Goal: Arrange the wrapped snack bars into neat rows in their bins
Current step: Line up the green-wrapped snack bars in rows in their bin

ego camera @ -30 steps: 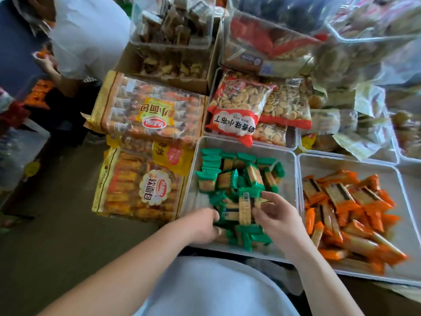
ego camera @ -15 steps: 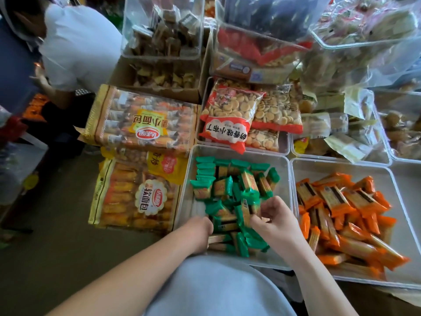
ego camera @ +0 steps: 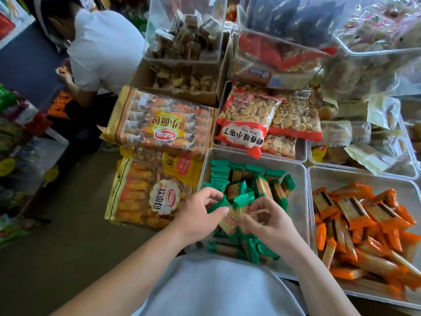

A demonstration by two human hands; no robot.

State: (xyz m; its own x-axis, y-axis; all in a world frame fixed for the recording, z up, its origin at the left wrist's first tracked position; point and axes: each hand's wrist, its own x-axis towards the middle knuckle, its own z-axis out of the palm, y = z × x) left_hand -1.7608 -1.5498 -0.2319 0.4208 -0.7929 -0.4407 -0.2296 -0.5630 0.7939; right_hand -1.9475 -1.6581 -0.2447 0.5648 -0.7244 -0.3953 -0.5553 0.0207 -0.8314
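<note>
Green-wrapped snack bars (ego camera: 262,185) half-sorted in clear plastic bin (ego camera: 297,210). Left hand (ego camera: 200,210) and right hand (ego camera: 266,222) both pinch bars mid-gather; next, probably lay them square against back row (ego camera: 227,171).

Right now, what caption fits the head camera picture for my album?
Left hand and right hand grip green snack bars in a clear bin beside orange bars.

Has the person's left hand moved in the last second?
Yes. The left hand has moved away from the near rim of the clear bin, toward its middle, and grips a green snack bar.
</note>
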